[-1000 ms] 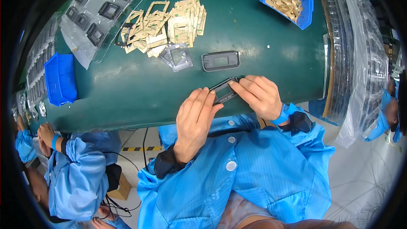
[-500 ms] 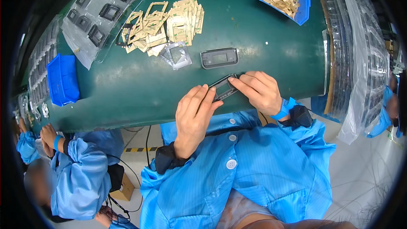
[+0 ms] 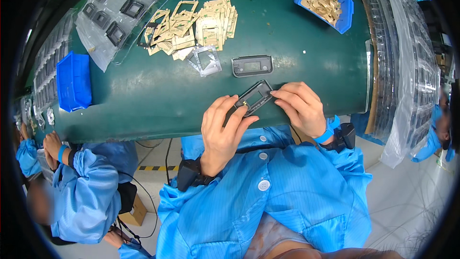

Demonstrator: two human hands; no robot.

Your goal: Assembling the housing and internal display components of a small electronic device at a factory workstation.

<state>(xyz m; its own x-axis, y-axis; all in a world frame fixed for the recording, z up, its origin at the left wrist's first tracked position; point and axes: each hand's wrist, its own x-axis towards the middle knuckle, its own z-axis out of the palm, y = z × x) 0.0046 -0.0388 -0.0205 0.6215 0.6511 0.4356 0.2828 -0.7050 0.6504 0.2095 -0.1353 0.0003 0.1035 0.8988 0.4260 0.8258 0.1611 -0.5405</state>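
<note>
a blue bin [image 3: 74, 86] stands at the tabletop's [image 3: 163, 100] left, near the front edge; paper frames [image 3: 212, 24] are piled farther in. the left hand [image 3: 221, 129] pinches the left end of a black frame [image 3: 261, 102], inside the front edge. a grey cover [image 3: 239, 67] lies just beyond. the right hand [image 3: 305, 110], fingers drawn together, is at the frame's right end; its grip cannot be told. a blue tub [image 3: 347, 13] holds paper strips [image 3: 322, 4]; plastic trays [image 3: 387, 67] line the right edge
</note>
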